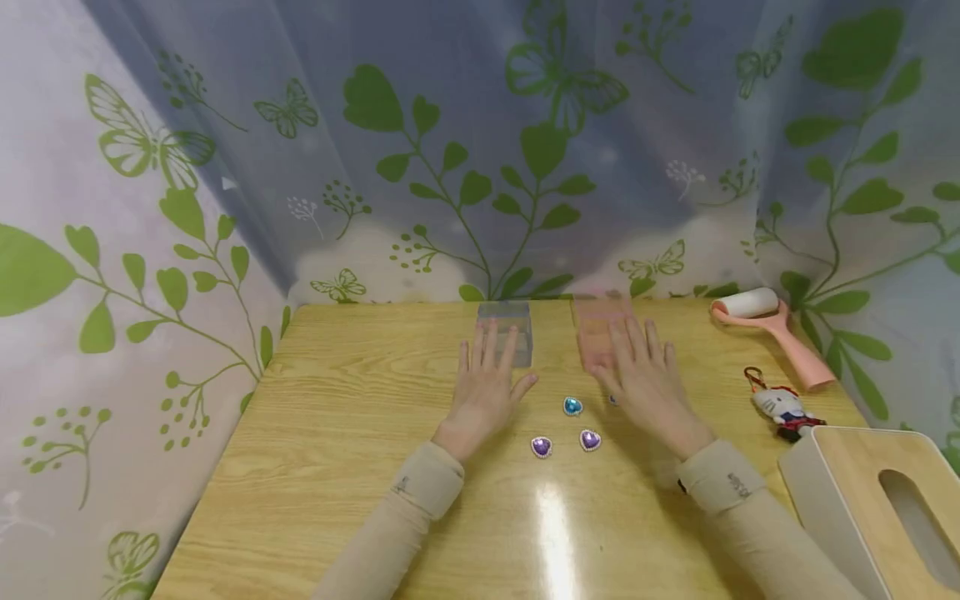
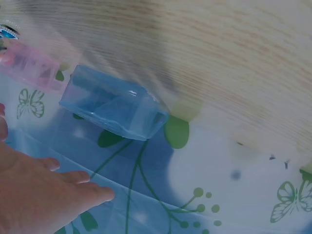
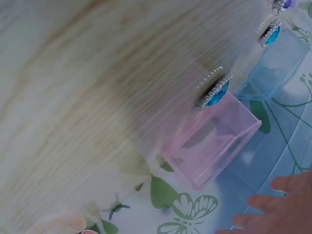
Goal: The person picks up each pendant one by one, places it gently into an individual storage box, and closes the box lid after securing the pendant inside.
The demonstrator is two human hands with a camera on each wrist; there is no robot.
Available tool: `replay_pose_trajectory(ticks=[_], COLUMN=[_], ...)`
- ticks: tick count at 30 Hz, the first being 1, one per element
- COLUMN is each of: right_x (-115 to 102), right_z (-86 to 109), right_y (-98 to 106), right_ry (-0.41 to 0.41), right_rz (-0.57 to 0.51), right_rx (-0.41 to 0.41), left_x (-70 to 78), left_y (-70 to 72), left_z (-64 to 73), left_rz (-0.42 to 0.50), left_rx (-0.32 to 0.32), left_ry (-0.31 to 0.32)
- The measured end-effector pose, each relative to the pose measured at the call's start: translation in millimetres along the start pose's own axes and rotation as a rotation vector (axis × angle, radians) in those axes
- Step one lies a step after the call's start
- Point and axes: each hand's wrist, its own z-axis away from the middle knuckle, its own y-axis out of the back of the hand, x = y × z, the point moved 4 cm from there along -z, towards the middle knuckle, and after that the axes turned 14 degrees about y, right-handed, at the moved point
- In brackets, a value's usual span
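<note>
My left hand (image 1: 483,392) has its fingers spread straight and overlaps a clear blue plastic box (image 1: 519,315) in the head view. In the left wrist view, that hand (image 2: 53,190) appears apart from the blue box (image 2: 112,105). My right hand (image 1: 648,387), fingers extended, overlaps a clear pink box (image 1: 592,321); the right wrist view shows a gap between hand (image 3: 285,209) and pink box (image 3: 209,146). Neither hand holds anything. Between them lie a blue heart gem (image 1: 572,406) and two purple heart gems, left (image 1: 542,447) and right (image 1: 590,440). Another blue gem (image 3: 217,92) is mostly hidden by my right hand in the head view.
A pink-handled lint roller (image 1: 780,333) lies at the table's back right. Nearer are a small cat doll keychain (image 1: 783,408) and a tissue box (image 1: 847,492) with a wood-look top, close to my right forearm. Leaf-patterned curtains (image 1: 450,233) hang behind the wooden table (image 1: 337,467).
</note>
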Motion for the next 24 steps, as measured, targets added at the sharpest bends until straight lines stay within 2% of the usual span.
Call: replay_pose_trajectory(ticks=[5,8,10,13,16,24], right_x=[1,1,2,5,7,12], right_z=[-1.5,-0.9,0.5,2.9,4.8,9.0], right_y=[6,9,8,5,1,-6], right_ry=[0.043,0.079,0.103,0.134,0.162,0.166], right_rz=[0.011,0.019,0.023,0.023,0.020,-0.050], right_rx=[0.085,0.140,0.149,0.124,0.069,-0.126], left_x=[-7.1,-15.4,-22.4,-32.1,-40.0,-45.9], left_y=[4.4,8.1,7.5,4.3,0.1,-6.6], left_z=[-7.7,-16.7,-22.9,-31.7,-39.7,-50.7], left_rz=[0.053,0.142,0.224,0.386,0.498,0.604], left_rx=[0.013,0.025,0.005,-0.058,-0.096,-0.166], left_ry=[0.010,0.022,0.051,0.104,0.154,0.192])
